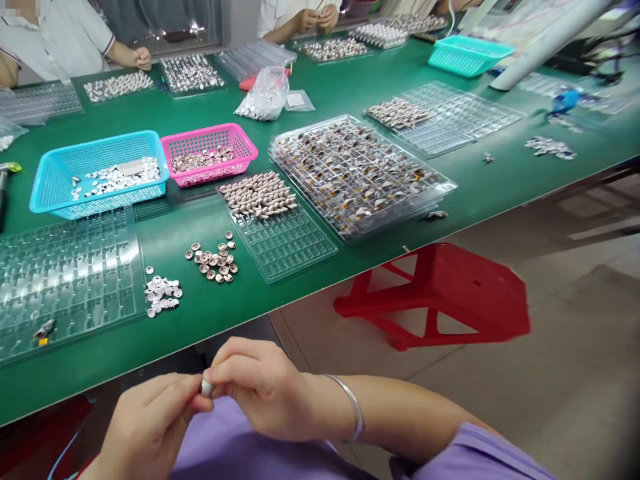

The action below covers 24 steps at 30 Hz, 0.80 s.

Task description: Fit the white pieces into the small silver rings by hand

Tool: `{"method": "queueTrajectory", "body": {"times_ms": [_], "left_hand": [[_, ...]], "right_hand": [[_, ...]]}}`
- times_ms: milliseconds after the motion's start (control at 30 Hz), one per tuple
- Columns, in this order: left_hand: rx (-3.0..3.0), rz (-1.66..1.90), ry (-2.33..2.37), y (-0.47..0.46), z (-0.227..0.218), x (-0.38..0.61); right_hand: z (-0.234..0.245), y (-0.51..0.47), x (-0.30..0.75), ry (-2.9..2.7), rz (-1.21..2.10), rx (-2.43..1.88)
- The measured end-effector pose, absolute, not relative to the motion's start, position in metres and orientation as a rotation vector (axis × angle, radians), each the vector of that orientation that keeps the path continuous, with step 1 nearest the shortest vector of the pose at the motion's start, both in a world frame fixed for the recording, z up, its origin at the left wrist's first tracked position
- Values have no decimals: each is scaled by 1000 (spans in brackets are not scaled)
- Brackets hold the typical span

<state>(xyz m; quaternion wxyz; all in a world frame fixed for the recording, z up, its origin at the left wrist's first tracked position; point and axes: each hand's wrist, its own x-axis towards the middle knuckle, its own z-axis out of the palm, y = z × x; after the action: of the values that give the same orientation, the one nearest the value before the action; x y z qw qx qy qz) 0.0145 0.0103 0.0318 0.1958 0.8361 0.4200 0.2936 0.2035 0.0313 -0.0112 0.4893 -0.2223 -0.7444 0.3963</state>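
Observation:
My left hand (150,420) and my right hand (263,393) meet low in front of me, below the table's near edge, over my purple-clad lap. Both pinch one small silvery metal part (207,387) between their fingertips. A silver bangle (350,403) sits on my right wrist. On the green table (320,280) just ahead lie a small heap of copper-coloured rings (214,260) and a heap of white discs (161,293).
Clear plastic trays (70,273) (283,237) (355,173) lie across the table, some filled with parts. A blue basket (97,173) and a pink basket (210,153) hold small pieces. A red stool (440,293) stands on the floor to the right. Other people's hands (143,59) (316,19) work at the far side.

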Motion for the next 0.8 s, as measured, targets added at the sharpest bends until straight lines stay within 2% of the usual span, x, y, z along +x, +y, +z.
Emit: {"method": "queueTrajectory", "body": {"times_ms": [133,333,500,800], "left_hand": [[2196,818,1371,22,13,1],[1756,925,1646,18,-24,-37],[1453,890,1716,13,-42,-57],[1169,1013,1707,13,-30,-45]], "right_hand": [[-19,67,220,-1802,946,-719],[-30,164,280,-1772,210,-1148],[-46,221,287,-1950,121,-1127],[-65,241,276,-2240,48,-1121]]}}
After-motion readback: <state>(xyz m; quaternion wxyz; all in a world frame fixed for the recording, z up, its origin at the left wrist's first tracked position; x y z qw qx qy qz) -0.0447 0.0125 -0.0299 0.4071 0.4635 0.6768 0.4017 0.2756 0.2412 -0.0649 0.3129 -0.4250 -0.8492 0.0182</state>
